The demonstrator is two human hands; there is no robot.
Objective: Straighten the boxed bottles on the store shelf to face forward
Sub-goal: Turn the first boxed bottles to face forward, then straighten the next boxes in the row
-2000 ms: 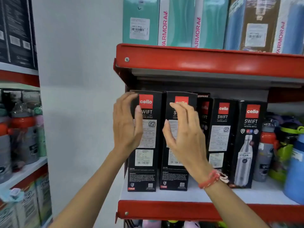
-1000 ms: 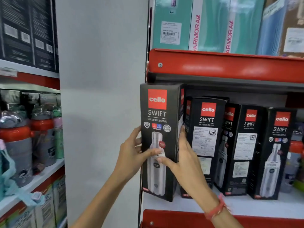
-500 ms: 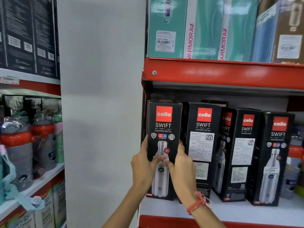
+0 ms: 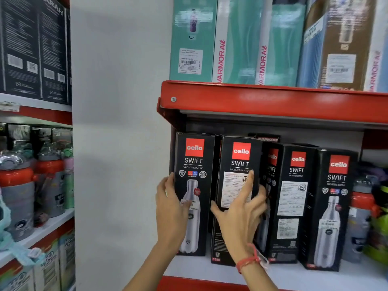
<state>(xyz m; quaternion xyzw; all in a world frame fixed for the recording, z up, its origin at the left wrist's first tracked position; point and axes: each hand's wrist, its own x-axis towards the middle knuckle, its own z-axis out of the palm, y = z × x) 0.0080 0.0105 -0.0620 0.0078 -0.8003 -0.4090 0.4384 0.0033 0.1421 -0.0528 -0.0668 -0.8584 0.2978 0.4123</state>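
Boxes of bottles stand in a row on the white shelf (image 4: pixel 294 276), under a red shelf edge (image 4: pixel 273 103). Taking the leftmost box (image 4: pixel 194 194) as the landmark: it stands upright at the shelf's left end with its bottle picture facing forward. The left hand (image 4: pixel 171 208) lies flat against this box's left side and lower front, fingers together, not closed around it. Just right of it, the second box (image 4: pixel 237 185) shows its label side and leans a little. The right hand (image 4: pixel 239 217) is spread wide over the second box's front, its thumb at the left edge and its fingers reaching to the right edge. A red wristband (image 4: pixel 247 262) sits on that wrist. Farther right stand a third box (image 4: pixel 294 198), label side out, and a fourth box (image 4: pixel 333 206) showing its bottle picture.
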